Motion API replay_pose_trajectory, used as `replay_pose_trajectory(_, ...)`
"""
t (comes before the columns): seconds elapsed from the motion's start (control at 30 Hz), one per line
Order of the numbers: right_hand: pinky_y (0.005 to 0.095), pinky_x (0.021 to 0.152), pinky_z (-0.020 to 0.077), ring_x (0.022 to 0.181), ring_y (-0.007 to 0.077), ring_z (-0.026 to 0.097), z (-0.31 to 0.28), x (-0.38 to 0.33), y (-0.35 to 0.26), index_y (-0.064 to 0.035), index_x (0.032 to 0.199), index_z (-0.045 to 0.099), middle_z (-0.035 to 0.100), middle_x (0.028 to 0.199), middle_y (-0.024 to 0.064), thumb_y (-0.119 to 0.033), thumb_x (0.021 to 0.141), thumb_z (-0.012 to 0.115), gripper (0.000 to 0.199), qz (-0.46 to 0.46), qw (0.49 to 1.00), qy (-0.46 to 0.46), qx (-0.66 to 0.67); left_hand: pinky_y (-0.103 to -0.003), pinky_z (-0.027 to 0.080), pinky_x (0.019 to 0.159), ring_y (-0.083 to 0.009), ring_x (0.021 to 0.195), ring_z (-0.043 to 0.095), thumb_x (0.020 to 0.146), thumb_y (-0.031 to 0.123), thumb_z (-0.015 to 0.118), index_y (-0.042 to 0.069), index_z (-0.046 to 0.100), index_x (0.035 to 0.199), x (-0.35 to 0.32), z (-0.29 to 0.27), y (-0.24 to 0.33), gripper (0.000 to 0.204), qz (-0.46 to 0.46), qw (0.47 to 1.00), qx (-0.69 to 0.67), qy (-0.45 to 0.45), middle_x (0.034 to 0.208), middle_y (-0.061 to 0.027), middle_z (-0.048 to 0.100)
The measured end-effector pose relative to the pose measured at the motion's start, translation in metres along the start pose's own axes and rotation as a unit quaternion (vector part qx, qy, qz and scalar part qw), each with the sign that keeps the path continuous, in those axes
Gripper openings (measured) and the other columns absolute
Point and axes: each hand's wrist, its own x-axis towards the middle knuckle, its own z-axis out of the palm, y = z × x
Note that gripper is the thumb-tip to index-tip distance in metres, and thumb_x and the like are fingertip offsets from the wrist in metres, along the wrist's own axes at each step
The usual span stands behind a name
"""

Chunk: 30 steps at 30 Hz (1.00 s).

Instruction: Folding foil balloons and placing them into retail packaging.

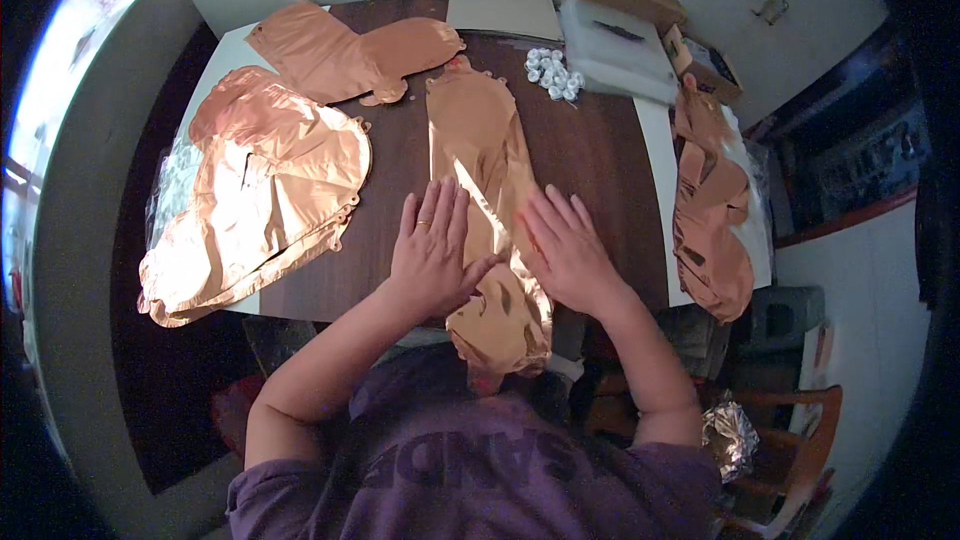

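A long, flat copper-coloured foil balloon (472, 125) runs down the middle of the table, its near end hanging over the front edge toward me. My left hand (432, 248) lies palm down on its left side, fingers stretched out and thumb pointing inward. A ring shows on one finger. On the balloon's right edge rests my right hand (572, 252), also flat with fingers extended. Neither hand grips anything. The foil is creased and shiny between them. Whatever lies under the palms is hidden.
Left of me lies a large crinkled foil balloon (275, 175), with another foil piece (325, 52) behind it. More folded foil (712, 205) sits at the table's right edge. Small white rolls (553, 74), a translucent package (618, 48) and a cardboard box (632, 0) stand at the back.
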Motion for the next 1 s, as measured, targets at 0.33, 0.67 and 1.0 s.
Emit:
replay_pose_trajectory(0.33, 0.0528, 0.117, 0.0124, 0.145, 0.0358, 0.018, 0.009, -0.008, -0.002, -0.0013, 0.151, 0.021, 0.019, 0.157, 0.02, -0.046, 0.094, 0.05, 0.078, 0.017, 0.998, -0.064, 0.007, -0.058, 0.018, 0.113, -0.0443, 0.141, 0.024, 0.09, 0.06, 0.048, -0.006, 0.028, 0.144, 0.005, 0.0, -0.002, 0.088, 0.008, 1.0, 0.011, -0.015, 0.149, -0.0298, 0.029)
replay_pose_trajectory(0.67, 0.0524, 0.118, 0.0108, 0.146, 0.0349, 0.015, 0.0, -0.003, 0.001, 0.0004, 0.15, 0.022, 0.017, 0.158, 0.0199, -0.05, 0.096, 0.044, 0.077, 0.033, 0.993, -0.102, 0.051, -0.058, 0.014, 0.114, -0.0467, 0.141, 0.023, 0.087, 0.061, 0.051, -0.004, 0.029, 0.146, 0.003, 0.009, 0.006, 0.09, -0.006, 0.999, 0.037, -0.004, 0.15, -0.0317, 0.026)
replay_pose_trajectory(1.0, 0.054, 0.117, 0.0095, 0.147, 0.0339, 0.015, 0.027, 0.055, 0.032, -0.0001, 0.149, 0.023, 0.017, 0.158, 0.0194, -0.047, 0.094, 0.049, 0.078, 0.043, 0.998, -0.052, -0.001, -0.06, 0.016, 0.113, -0.049, 0.139, 0.024, 0.088, 0.062, 0.048, -0.004, 0.025, 0.146, 0.004, 0.007, 0.006, 0.092, 0.0, 1.0, 0.031, 0.003, 0.149, -0.0338, 0.025)
